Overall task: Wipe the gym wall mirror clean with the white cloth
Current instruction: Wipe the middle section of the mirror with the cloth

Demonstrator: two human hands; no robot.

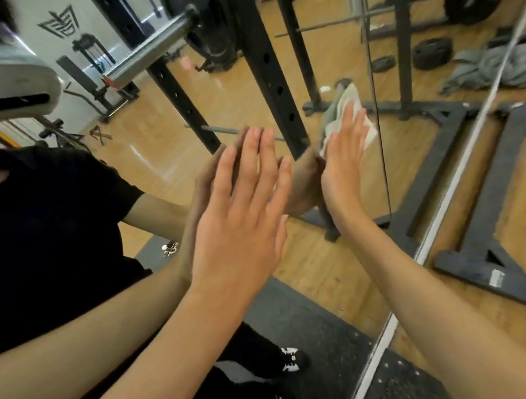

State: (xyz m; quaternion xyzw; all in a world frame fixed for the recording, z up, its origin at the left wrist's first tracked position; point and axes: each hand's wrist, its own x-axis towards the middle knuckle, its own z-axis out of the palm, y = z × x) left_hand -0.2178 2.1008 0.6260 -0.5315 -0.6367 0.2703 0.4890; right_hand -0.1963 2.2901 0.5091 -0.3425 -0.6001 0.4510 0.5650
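Up against the wall mirror (pixel 154 146), a white cloth (pixel 354 95) is pressed flat under the right hand (pixel 345 161), fingers straight. Just beside it, the left hand (pixel 240 219) lies palm-flat on the glass, fingers straight. A black rack base (pixel 498 268) sits nearby.

I count two hands of mine: my left hand (pixel 241 222) at the middle of the frame and my right hand (pixel 343 162) just right of it. One white cloth (pixel 353 97). One mirror (pixel 153 140). Reflected in it are two shoes (pixel 291 358) at the bottom and two weight plates (pixel 432 53) at upper right.
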